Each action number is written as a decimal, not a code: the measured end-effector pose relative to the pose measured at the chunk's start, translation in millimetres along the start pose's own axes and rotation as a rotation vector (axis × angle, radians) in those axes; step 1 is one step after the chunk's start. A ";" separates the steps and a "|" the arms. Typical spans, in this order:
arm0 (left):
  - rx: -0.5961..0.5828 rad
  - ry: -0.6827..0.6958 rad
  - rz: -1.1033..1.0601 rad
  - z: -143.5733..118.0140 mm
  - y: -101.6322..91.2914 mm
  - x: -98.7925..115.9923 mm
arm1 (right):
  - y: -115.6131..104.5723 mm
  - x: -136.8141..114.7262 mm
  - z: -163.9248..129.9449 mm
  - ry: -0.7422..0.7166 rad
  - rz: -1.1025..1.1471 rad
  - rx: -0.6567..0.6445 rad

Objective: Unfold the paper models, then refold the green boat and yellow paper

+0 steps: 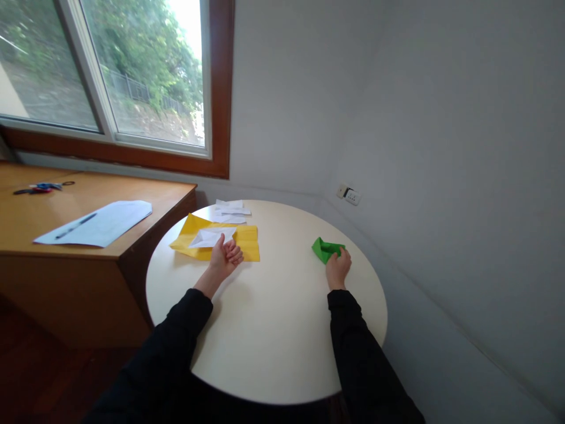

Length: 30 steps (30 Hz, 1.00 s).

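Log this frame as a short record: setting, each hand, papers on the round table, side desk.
setting: round white table in a corner by a window
left hand: palm up, open, on the yellow paper, beside the white folded paper
right hand: touching the green folded paper
other papers: white sheets at the far edge
side desk: envelope with a pen

green folded paper (326, 248): matt | yellow paper sheet (247, 242): matt | round table (273, 330): smooth cream | desk (26, 221): wood
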<state>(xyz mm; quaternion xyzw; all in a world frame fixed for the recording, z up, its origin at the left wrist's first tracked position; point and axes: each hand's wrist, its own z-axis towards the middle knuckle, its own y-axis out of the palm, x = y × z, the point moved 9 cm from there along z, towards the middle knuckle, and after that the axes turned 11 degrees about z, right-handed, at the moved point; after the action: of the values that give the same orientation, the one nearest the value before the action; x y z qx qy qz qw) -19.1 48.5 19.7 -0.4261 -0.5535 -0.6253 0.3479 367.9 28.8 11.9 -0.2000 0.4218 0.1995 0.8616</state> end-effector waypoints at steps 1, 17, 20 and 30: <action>-0.030 -0.009 -0.035 -1.7 3.8 -0.3 | 1.2 -5.1 -3.6 -0.020 0.014 -0.010; -0.186 -0.057 -0.128 -9.5 35.4 -12.1 | 68.8 -137.8 -126.8 -0.386 0.275 -0.487; -0.150 -0.048 -0.044 -2.6 32.3 -21.1 | 66.2 -151.0 -135.0 -0.437 0.262 -0.528; -0.177 0.017 0.187 -2.8 38.6 -37.2 | 59.8 -162.8 -137.7 -0.522 0.251 -0.517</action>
<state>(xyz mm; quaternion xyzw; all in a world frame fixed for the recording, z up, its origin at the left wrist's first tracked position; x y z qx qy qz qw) 30.2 38.8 0.8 -0.4998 -0.4510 -0.6400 0.3703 156.2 -20.1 55.0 -0.2999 0.1453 0.4471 0.8301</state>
